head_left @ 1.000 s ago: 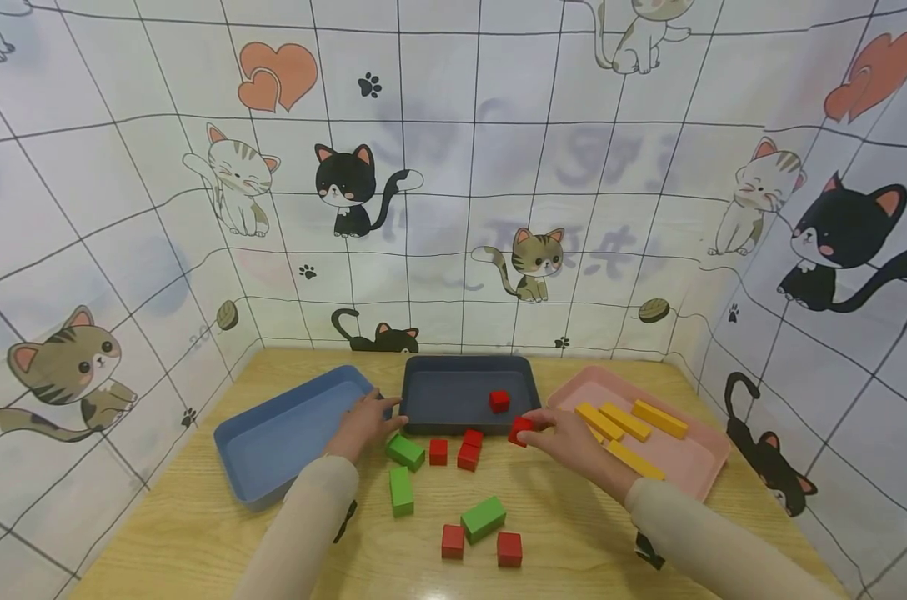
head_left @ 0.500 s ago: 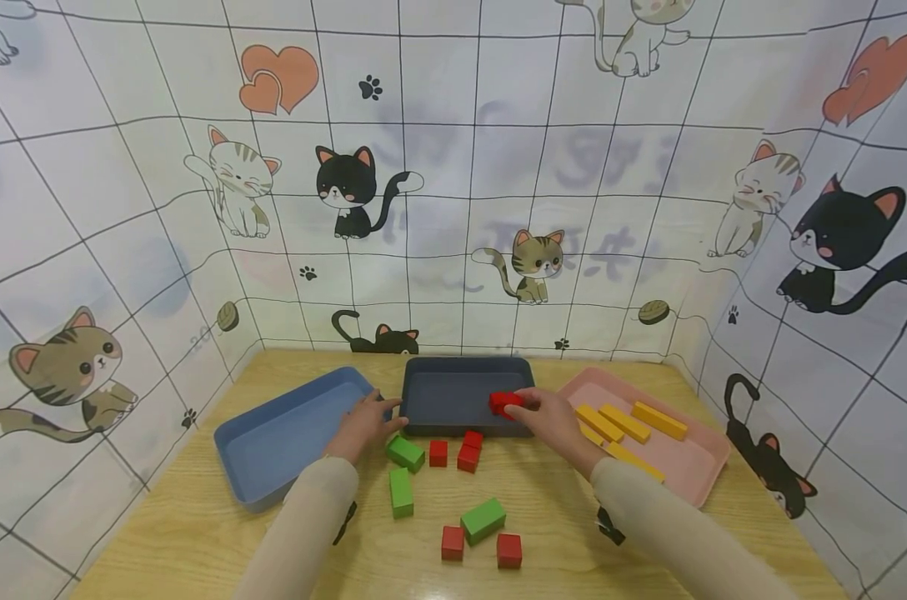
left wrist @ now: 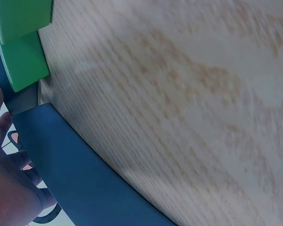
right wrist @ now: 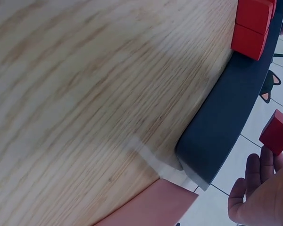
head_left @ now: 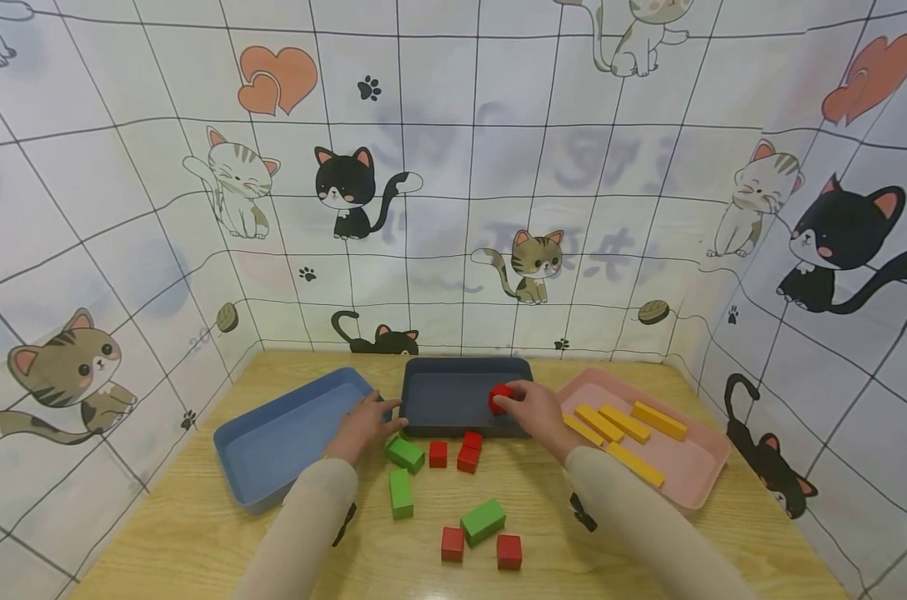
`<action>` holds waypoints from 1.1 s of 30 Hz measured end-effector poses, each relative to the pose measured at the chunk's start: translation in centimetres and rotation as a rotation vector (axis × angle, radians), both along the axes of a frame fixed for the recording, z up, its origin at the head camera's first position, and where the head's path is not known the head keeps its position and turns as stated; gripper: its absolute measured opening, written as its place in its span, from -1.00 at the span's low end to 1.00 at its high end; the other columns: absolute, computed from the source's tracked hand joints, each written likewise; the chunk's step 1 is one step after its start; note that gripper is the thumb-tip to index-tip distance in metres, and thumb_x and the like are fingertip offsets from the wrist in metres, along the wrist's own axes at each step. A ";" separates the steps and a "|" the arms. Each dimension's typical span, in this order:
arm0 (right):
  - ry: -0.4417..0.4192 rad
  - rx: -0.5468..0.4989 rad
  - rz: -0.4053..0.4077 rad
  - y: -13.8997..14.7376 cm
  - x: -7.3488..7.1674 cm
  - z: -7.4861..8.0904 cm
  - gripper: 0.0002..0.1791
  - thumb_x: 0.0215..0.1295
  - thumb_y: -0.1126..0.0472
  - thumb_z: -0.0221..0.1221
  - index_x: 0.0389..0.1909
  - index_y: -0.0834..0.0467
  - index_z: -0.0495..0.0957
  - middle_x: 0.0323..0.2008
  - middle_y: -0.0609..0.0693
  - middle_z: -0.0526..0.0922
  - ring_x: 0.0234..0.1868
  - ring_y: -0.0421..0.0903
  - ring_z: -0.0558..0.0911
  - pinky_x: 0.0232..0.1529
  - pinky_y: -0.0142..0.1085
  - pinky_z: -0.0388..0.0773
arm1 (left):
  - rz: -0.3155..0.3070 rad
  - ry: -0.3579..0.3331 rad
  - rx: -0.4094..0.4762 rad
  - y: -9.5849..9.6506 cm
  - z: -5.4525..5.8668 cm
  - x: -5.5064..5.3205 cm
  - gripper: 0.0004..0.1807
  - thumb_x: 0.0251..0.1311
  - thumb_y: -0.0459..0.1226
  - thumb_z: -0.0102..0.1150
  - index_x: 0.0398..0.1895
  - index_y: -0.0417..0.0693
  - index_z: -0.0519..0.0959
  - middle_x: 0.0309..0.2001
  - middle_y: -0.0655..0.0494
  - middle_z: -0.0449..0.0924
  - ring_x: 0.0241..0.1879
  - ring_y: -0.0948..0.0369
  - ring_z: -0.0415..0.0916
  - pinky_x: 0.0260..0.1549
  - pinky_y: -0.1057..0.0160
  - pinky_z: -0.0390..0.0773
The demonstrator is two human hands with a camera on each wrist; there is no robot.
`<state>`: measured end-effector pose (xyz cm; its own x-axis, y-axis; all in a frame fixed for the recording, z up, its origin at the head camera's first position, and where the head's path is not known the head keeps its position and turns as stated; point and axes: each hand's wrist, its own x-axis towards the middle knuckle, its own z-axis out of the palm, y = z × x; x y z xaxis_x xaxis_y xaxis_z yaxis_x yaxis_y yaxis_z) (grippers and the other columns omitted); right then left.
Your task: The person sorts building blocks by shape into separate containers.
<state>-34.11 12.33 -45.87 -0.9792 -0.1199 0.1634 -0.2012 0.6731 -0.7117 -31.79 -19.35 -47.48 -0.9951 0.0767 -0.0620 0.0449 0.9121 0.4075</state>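
My right hand (head_left: 536, 410) is over the right part of the dark tray (head_left: 442, 432), pinching a red cube (right wrist: 276, 133) between thumb and fingers. In the head view this cube overlaps the spot where another red cube lay in the tray. My left hand (head_left: 363, 425) lies with loosely bent fingers at the right end of the blue tray (head_left: 232, 467), fingertips near the dark tray's left edge. It holds nothing. Just in front of it are green blocks (head_left: 405, 453). Beside them, a red cube (head_left: 438, 454) and two touching red cubes (head_left: 468, 458) sit before the dark tray.
A pink tray (head_left: 694, 492) with several yellow bars (head_left: 659, 420) stands at the right. Nearer the front of the wooden table lie a green block (head_left: 483, 522) and two red cubes (head_left: 509, 552). A cat-print cloth (head_left: 438, 167) encloses the back and sides.
My right hand has carried the red cube from the dark tray's front right corner leftward and back, over the tray. The left hand has stayed in place.
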 end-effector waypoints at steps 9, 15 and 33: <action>0.002 0.002 -0.017 -1.4 -0.9 0.1 -0.51 0.26 -0.06 0.33 0.06 0.20 0.63 -0.15 0.02 0.69 -0.25 -0.05 0.58 -0.21 -0.17 0.59 | -0.010 0.006 0.000 0.1 0.0 0.1 -0.40 0.36 0.06 0.15 0.42 0.11 0.41 0.51 -0.28 0.02 0.43 -0.32 0.01 0.21 -0.50 0.04; 0.042 0.070 -0.023 -2.4 -1.4 0.0 -0.53 0.24 -0.08 0.34 0.01 0.16 0.66 -0.18 0.00 0.70 -0.27 -0.06 0.59 -0.20 -0.13 0.56 | -0.008 0.003 -0.010 0.0 0.1 0.1 -0.39 0.36 0.07 0.15 0.42 0.11 0.41 0.51 -0.29 0.02 0.43 -0.32 0.02 0.21 -0.50 0.05; 0.105 0.192 -0.069 -5.3 -2.0 -1.0 -0.37 0.26 -0.18 0.29 0.22 0.13 0.57 0.12 0.13 0.63 0.13 0.18 0.56 0.07 0.20 0.34 | -0.006 0.015 0.006 0.0 -0.3 0.2 -0.40 0.36 0.07 0.14 0.41 0.11 0.42 0.51 -0.28 0.03 0.44 -0.30 0.01 0.22 -0.47 0.08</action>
<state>-36.10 7.00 -46.88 -0.9649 -0.0919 0.2459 -0.2164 0.8087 -0.5470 -31.63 -19.35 -47.77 -0.9954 0.0832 -0.0470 0.0566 0.9094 0.4121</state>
